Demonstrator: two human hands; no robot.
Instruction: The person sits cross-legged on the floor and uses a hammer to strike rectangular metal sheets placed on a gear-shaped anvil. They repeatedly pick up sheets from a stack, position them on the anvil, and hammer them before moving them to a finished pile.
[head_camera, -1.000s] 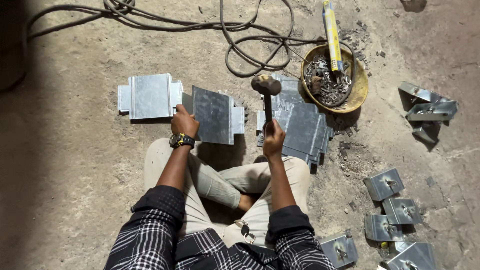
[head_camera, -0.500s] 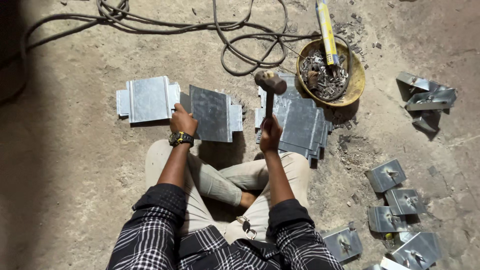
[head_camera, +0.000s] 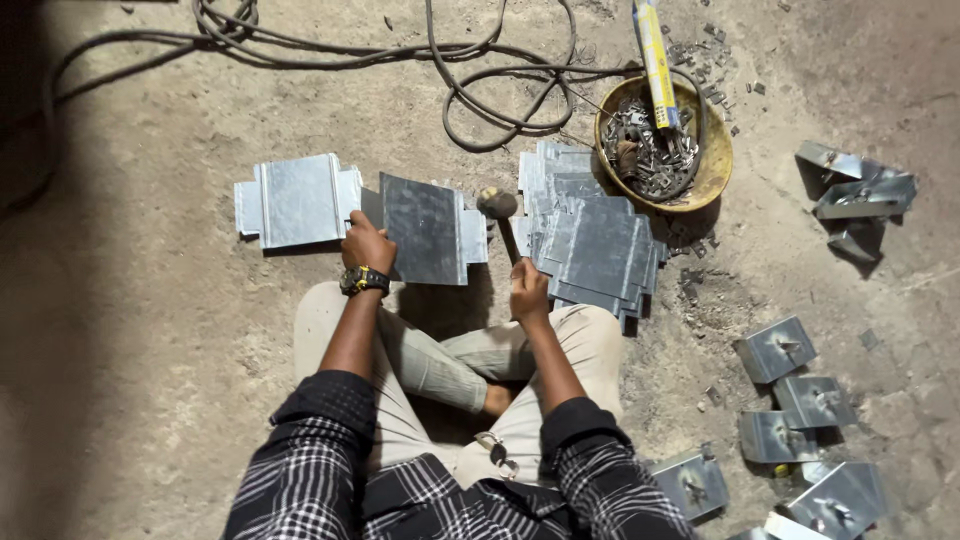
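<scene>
I sit cross-legged on a dusty concrete floor. My left hand (head_camera: 366, 245), with a dark wristwatch, grips the left edge of a grey sheet-metal plate (head_camera: 425, 228) that lies in front of my knees. My right hand (head_camera: 528, 291) is closed around the handle of a hammer (head_camera: 498, 207), whose head hangs low beside the plate's right edge. Another flat cut plate (head_camera: 298, 199) lies to the left of the held one.
A stack of flat metal plates (head_camera: 592, 240) lies right of the hammer. A yellow bowl (head_camera: 712, 170) holds small metal scraps and a yellow tube. Folded metal boxes (head_camera: 776, 348) sit at the right, others (head_camera: 860, 195) farther back. Cables (head_camera: 470, 75) loop across the floor.
The hammer head has come down from above the stack of plates to just beside the held plate's right edge. My left hand stays on the plate.
</scene>
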